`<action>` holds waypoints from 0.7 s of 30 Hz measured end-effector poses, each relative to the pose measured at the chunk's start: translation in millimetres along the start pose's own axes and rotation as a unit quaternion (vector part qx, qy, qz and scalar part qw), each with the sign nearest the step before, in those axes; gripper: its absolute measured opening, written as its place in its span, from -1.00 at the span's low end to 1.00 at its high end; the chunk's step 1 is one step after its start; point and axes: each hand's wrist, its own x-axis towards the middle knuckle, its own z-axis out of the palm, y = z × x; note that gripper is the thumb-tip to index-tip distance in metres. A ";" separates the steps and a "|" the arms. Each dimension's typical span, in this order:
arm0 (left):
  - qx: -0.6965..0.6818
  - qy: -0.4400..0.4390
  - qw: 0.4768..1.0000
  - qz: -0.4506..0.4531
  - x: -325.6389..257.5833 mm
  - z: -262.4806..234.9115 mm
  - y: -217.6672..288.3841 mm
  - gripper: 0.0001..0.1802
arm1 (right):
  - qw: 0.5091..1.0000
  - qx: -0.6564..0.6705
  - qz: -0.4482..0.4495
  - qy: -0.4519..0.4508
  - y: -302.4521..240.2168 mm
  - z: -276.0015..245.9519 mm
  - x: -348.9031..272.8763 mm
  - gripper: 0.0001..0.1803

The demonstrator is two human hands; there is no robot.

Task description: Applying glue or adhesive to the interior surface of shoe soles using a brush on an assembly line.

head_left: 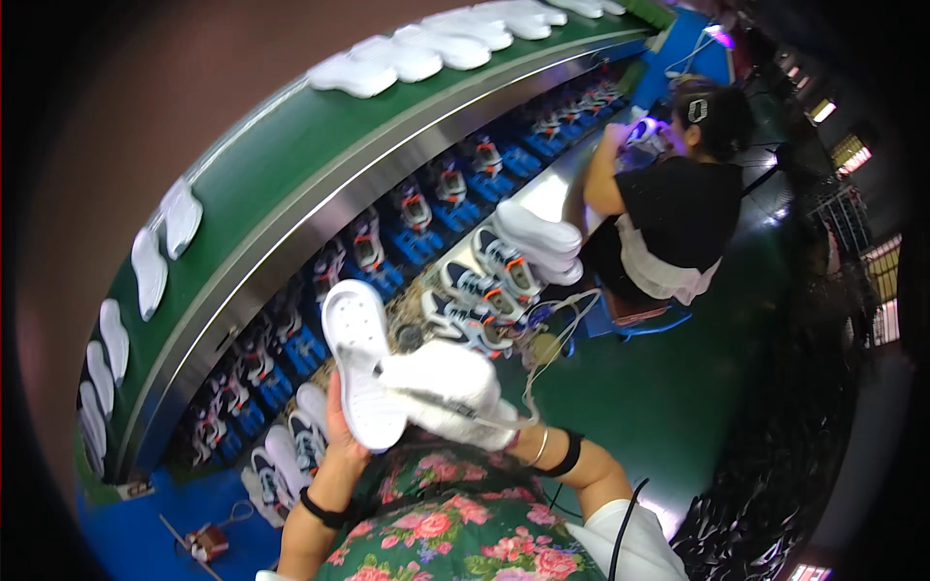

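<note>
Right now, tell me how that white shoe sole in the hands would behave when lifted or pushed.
The white sole probably feels light: the left hand props it from one edge. It looks moulded and fairly stiff, holding shape unsupported. Flat-bottomed, it seems unlikely to roll.

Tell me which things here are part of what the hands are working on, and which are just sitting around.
In hand:
- white moulded shoe sole, held by the left hand
- right hand in a white cloth glove, against the sole
- thin white cord looping from the glove

Lying about:
- white soles on the green conveyor belt
- navy-and-white sneakers on the bench
- stacked white soles
- shoes on blue holders
</note>
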 end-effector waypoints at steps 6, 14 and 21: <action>-0.130 -0.102 0.982 -0.093 -1.4 -16.6 -14.9 -0.24 | 0.992 -0.098 -0.072 -0.022 -0.4 -8.0 17.4 -0.63; -0.031 -0.027 0.998 -0.042 -8.6 -24.4 -11.5 -0.24 | 0.999 0.001 -0.012 -0.052 -8.7 16.9 1.3 -0.67; -0.049 -0.103 0.993 -0.006 -0.1 -10.1 -5.9 -0.20 | 0.993 -0.068 -0.069 -0.075 -9.3 20.7 2.5 -0.66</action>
